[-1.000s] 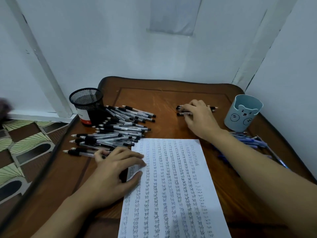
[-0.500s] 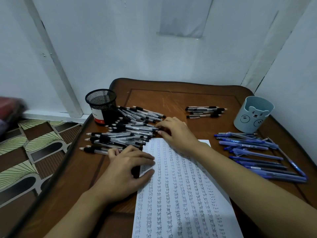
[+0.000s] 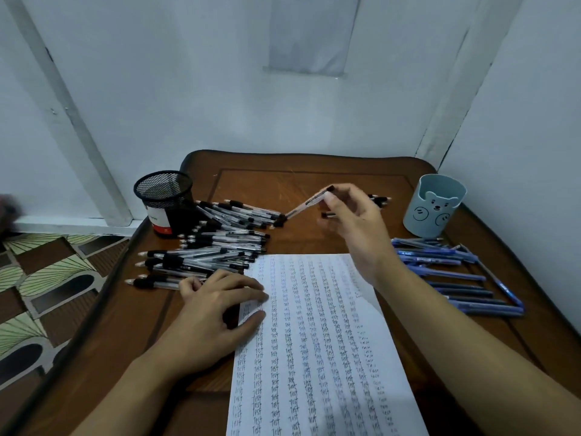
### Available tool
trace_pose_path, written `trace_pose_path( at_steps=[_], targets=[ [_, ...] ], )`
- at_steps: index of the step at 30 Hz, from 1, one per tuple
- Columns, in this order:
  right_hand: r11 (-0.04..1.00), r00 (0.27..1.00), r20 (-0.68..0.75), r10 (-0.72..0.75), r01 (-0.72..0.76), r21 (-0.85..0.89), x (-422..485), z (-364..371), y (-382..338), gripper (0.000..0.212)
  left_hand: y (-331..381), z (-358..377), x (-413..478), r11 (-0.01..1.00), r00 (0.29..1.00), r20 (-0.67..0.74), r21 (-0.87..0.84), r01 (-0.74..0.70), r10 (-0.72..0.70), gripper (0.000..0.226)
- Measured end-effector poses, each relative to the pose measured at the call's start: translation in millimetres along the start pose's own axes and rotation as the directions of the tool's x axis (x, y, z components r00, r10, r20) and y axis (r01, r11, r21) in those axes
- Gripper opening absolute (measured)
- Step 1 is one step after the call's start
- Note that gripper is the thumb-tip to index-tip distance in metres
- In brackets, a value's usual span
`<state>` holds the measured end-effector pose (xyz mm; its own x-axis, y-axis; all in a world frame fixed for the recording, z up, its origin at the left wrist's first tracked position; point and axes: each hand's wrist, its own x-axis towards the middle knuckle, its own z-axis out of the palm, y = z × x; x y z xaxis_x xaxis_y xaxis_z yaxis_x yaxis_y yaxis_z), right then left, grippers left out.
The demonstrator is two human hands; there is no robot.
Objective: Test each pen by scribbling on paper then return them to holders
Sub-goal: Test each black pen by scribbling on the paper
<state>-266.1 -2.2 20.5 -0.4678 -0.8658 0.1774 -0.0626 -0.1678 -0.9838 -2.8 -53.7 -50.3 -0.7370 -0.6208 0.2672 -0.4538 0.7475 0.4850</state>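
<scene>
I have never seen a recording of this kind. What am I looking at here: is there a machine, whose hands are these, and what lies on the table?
There is no machine here. These are a person's two bare hands, seen by one camera worn on the person's head, which looks forward and down.

The right hand pinches one pen and holds it slanted above the wooden table. The left hand rests on the left edge of a paper full of small written rows.

To the left lies a pile of black pens, next to a black mesh cup. To the right lie blue pens, in front of a light blue cup with a bear drawn on it. A few more pens lie behind the right hand.
</scene>
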Motion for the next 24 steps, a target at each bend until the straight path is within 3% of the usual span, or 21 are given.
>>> trace_pose_path(
  at_steps=[4,8,11,14,24],
  targets=[
    [0.939,0.998,-0.054,0.039,-0.018,0.343,-21.4,-21.2,-12.6,0.016,2.3,0.3,-0.8,1.0,1.0,0.007,0.018,-0.01,0.01,0.036],
    [0.711,0.97,0.081,0.23,-0.224,0.666,-49.4,-45.3,-7.6,0.022,2.6,0.4,-1.6,0.999,1.0,0.011,0.041,-0.013,0.013,0.035],
    [0.622,0.931,0.107,0.349,-0.315,0.717,-66.2,-57.6,6.7,0.041,4.1,1.6,-1.6,0.998,1.0,0.003,0.064,-0.024,0.024,0.036],
    [0.551,0.921,0.084,0.381,-0.299,0.779,-73.8,-67.1,12.9,0.058,4.6,2.7,-1.9,0.997,1.0,0.005,0.069,-0.025,0.025,0.036],
    [0.504,0.918,0.036,0.396,-0.25,0.827,-77.8,-72.5,14.2,0.054,4.5,4.4,-2.4,0.999,1.0,0.001,0.051,-0.016,0.015,0.037]
  ],
)
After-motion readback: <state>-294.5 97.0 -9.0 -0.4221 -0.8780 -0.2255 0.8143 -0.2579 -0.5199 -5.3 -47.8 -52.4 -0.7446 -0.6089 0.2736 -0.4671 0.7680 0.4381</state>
